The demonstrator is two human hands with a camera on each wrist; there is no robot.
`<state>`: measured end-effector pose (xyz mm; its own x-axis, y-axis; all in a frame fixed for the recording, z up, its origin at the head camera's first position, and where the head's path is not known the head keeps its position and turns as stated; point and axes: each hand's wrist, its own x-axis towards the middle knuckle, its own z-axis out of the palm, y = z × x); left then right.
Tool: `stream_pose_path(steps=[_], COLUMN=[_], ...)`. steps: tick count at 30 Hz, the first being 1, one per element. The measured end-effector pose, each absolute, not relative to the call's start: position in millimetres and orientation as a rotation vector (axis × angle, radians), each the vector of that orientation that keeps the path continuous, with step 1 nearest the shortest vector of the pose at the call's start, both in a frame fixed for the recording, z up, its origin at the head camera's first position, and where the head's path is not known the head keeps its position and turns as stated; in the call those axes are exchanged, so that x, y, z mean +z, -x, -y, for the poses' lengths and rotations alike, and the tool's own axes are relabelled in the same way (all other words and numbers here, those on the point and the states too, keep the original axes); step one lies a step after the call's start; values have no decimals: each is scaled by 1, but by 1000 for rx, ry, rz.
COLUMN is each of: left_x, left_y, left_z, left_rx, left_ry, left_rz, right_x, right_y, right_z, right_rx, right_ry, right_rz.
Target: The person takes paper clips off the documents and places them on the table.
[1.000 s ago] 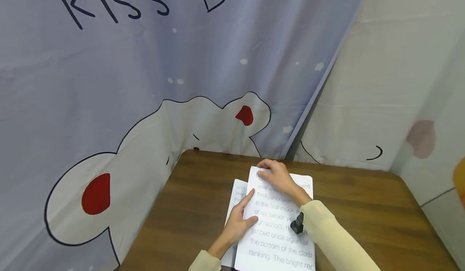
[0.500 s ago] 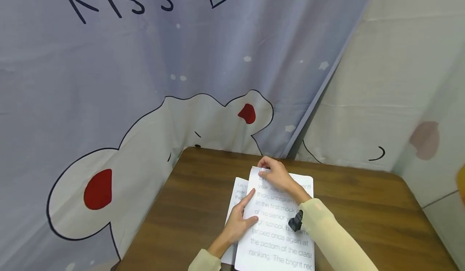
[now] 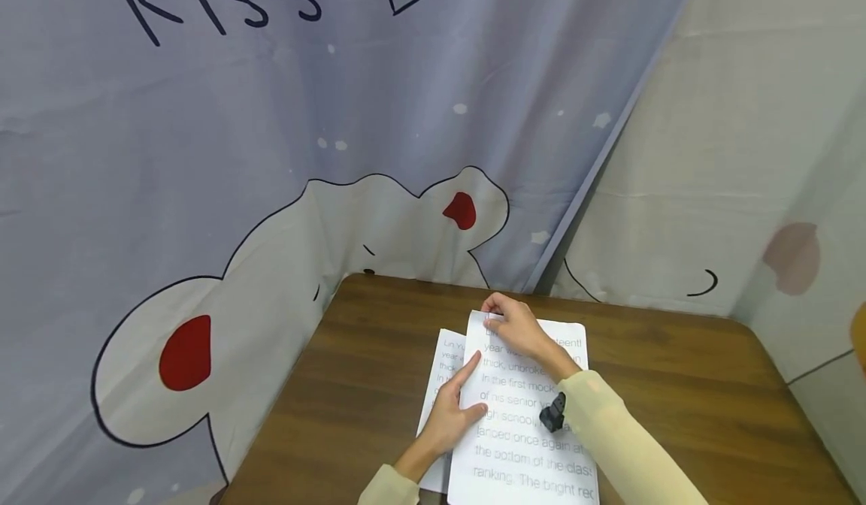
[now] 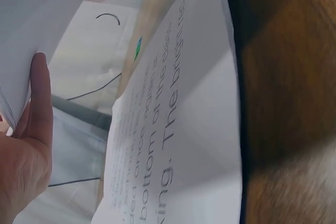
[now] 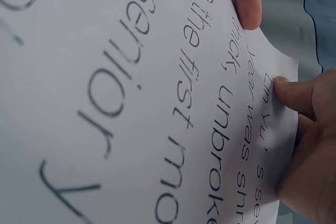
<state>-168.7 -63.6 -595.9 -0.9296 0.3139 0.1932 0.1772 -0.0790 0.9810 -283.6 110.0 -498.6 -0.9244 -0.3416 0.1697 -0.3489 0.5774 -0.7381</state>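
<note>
A printed white paper stack (image 3: 521, 445) is raised at a tilt over a second printed paper stack (image 3: 436, 403) lying on the wooden table. My left hand (image 3: 449, 418) grips the upper stack's left edge, thumb on its printed face. In the left wrist view, a straight finger of that hand (image 4: 31, 145) lies against the raised paper (image 4: 42, 14), with the lower stack (image 4: 194, 129) beside it. My right hand (image 3: 517, 332) pinches the upper stack's top edge near its left corner. In the right wrist view, its thumb (image 5: 294, 95) presses the print; its other fingers are mostly hidden.
The brown wooden table (image 3: 690, 400) extends to both sides of the papers. A printed curtain (image 3: 406, 99) hangs along its back and left. White cloth (image 3: 731, 152) covers the right side, with something yellow at the far right edge. A small green object (image 4: 138, 48) shows in the left wrist view.
The upper paper stack has shifted slightly right together with my left hand, baring a little more of the lower stack. My right hand keeps its pinch at the top edge.
</note>
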Motion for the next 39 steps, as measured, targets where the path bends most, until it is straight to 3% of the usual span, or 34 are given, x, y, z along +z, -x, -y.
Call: stream_pose_path(steps=[39], left_x=[-592], left_y=[170], left_z=[49], left_rx=[2164], left_ry=[-580], left_rz=[-2112], right_x=[-503], right_y=[293], right_z=[-140], right_rx=[1758], right_ry=[-424], right_rz=[2592])
